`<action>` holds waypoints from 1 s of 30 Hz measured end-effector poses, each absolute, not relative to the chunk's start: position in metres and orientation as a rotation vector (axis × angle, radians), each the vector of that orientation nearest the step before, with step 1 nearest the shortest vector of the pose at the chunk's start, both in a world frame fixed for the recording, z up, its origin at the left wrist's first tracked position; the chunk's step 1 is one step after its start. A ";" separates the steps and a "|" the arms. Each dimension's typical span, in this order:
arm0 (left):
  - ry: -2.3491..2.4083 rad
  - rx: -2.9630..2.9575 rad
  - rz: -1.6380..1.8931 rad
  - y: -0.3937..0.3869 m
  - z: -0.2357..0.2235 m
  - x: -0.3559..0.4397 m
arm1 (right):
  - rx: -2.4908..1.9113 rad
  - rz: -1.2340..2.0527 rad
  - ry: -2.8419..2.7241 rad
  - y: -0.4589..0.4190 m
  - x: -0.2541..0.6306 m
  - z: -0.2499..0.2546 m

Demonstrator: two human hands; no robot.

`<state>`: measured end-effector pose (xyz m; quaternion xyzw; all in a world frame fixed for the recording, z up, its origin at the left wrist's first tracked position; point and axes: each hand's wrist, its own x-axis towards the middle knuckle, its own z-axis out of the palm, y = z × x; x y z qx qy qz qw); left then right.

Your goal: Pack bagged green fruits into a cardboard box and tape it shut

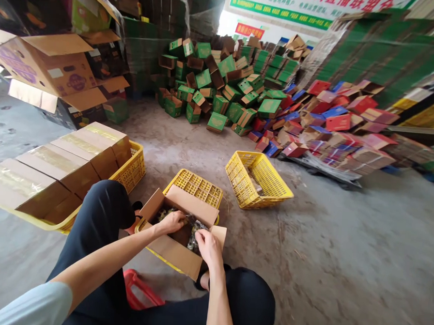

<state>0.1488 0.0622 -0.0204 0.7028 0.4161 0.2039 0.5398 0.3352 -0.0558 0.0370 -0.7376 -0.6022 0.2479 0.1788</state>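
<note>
Both your hands are inside the open cardboard box [179, 228] set on a yellow crate [201, 187] between your knees. Your left hand [170, 221] curls, fingers together, on the dark contents; your right hand [207, 244] pinches what looks like clear wrapping, though the view is poor. You are at the packing step; the flaps must be cleared next. Sealed boxes [56, 168] sit left, an empty crate [258, 179] far right.

Hands in an open carton [178, 238]
Left hand [172, 222] and right hand [208, 247] reaching inside, atop yellow crate [197, 186].
</note>
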 end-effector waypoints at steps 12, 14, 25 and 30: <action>0.705 0.463 0.895 0.024 0.040 0.123 | -1.456 1.253 -0.860 -0.048 0.319 0.041; 0.647 0.377 0.889 0.020 0.044 0.124 | -1.333 1.372 -0.783 -0.050 0.313 0.047; 0.745 0.495 0.749 0.013 0.066 0.122 | -1.323 1.202 -0.955 -0.053 0.320 0.060; 0.861 0.456 0.759 0.016 0.062 0.130 | -1.306 1.126 -1.154 -0.053 0.321 0.060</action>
